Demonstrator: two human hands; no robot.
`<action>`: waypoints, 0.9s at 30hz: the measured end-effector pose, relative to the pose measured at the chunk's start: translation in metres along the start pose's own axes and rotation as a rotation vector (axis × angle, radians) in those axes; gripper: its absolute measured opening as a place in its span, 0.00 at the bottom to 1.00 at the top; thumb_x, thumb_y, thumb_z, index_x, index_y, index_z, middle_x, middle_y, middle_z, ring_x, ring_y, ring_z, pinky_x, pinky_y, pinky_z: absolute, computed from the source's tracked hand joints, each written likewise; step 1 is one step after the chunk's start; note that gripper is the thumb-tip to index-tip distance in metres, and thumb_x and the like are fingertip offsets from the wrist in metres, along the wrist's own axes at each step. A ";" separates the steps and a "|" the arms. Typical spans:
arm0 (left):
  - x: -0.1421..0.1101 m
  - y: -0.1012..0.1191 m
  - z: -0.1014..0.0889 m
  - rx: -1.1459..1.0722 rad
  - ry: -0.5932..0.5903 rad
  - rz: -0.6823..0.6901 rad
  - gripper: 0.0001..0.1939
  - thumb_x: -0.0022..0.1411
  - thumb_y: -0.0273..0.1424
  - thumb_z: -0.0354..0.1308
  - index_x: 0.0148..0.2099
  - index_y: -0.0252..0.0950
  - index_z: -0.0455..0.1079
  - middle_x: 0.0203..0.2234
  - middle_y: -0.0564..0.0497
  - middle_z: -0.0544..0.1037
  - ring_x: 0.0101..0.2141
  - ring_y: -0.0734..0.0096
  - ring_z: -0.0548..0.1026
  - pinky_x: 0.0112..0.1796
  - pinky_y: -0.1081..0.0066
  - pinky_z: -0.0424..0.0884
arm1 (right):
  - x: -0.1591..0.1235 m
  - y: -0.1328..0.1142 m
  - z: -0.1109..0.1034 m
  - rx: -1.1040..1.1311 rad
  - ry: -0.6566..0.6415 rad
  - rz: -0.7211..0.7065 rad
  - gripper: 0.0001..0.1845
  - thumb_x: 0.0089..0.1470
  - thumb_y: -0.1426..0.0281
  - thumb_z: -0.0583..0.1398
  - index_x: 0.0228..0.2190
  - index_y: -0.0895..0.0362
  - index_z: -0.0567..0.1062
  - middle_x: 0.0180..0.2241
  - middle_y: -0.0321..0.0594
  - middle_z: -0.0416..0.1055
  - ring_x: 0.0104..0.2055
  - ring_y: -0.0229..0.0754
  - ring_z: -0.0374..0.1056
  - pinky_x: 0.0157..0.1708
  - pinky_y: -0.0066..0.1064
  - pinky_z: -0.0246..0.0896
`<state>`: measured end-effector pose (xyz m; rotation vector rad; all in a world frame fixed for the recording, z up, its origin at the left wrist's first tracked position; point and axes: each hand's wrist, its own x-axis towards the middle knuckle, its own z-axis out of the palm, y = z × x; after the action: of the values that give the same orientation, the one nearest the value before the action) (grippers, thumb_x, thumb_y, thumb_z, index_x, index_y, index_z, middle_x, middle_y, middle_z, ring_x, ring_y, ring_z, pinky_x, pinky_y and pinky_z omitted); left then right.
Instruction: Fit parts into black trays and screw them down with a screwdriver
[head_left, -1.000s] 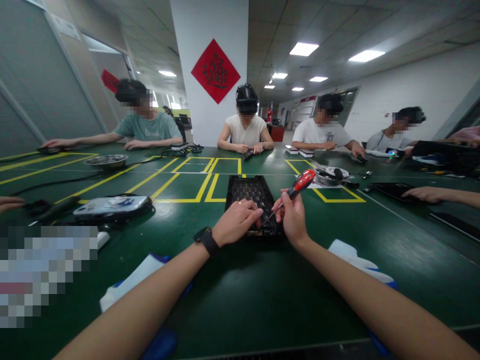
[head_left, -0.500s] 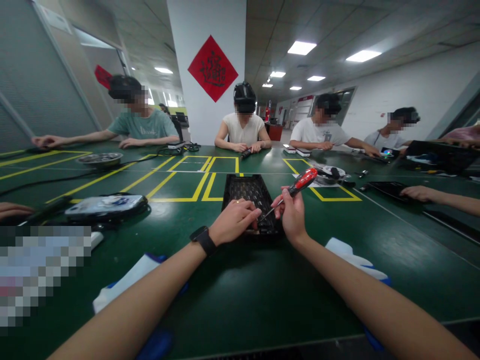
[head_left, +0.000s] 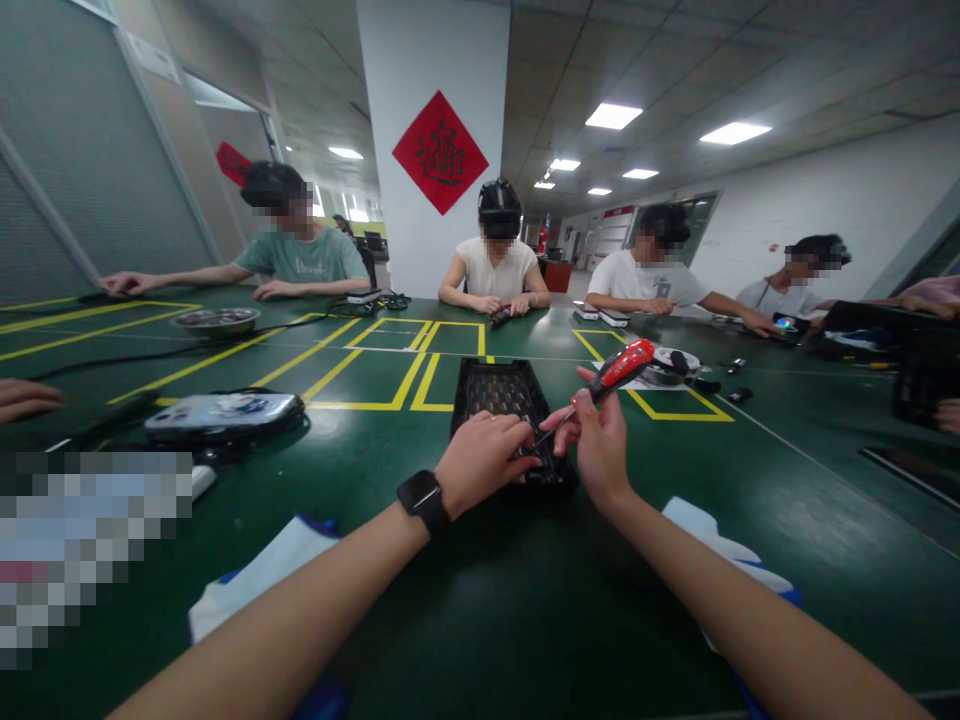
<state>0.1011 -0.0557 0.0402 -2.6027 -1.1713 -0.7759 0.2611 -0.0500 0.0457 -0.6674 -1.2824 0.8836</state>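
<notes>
An open black plastic casing (head_left: pixel 517 385) with a gridded inside lies in front of me. My left hand (head_left: pixel 487 450), wearing a black watch, reaches over its near left part with bent fingers, thumb towards the screwdriver tip. Whether a small part is under those fingertips is hidden. In my right hand (head_left: pixel 600 440) is a screwdriver (head_left: pixel 622 367) with a red and black handle, tilted so that its thin shaft points down and left into the casing, close to my left fingertips. The exact spot the tip touches is too small to tell.
White-and-blue gloves (head_left: pixel 262 575) lie by my left forearm, more gloves (head_left: pixel 735 550) by my right. A metal bowl (head_left: pixel 216 320), a round dish (head_left: pixel 669 365) and a phone-like device (head_left: pixel 225 415) rest on the green table (head_left: pixel 465 620). Several co-workers sit around it.
My view has tilted and shifted slightly. The screwdriver has risen a little at its handle, and my right fingers have spread. At the right, a co-worker's hand and a black panel have left their spot.
</notes>
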 end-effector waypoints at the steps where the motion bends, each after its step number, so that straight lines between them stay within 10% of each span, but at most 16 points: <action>1: 0.000 0.002 0.001 0.002 0.001 -0.013 0.12 0.58 0.40 0.53 0.34 0.36 0.66 0.30 0.51 0.72 0.32 0.70 0.69 0.36 0.70 0.59 | -0.001 -0.001 0.001 -0.001 -0.020 -0.007 0.23 0.56 0.58 0.51 0.51 0.52 0.56 0.20 0.30 0.69 0.12 0.29 0.57 0.13 0.21 0.51; 17: -0.003 -0.009 0.003 -0.555 0.028 -0.109 0.11 0.61 0.28 0.47 0.33 0.33 0.70 0.29 0.52 0.76 0.30 0.74 0.72 0.35 0.77 0.63 | -0.005 0.007 0.009 -0.038 -0.303 0.074 0.15 0.51 0.65 0.58 0.41 0.59 0.70 0.32 0.39 0.71 0.23 0.32 0.65 0.24 0.26 0.60; 27: -0.004 -0.014 0.015 -0.816 -0.015 -0.270 0.09 0.56 0.32 0.56 0.36 0.33 0.73 0.29 0.50 0.78 0.29 0.72 0.74 0.33 0.75 0.68 | 0.000 0.017 0.002 -0.142 -0.119 0.042 0.14 0.46 0.64 0.62 0.35 0.59 0.72 0.30 0.41 0.74 0.33 0.40 0.71 0.37 0.33 0.65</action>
<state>0.0947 -0.0436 0.0253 -3.0801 -1.4574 -1.5685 0.2560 -0.0409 0.0318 -0.7647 -1.4522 0.8834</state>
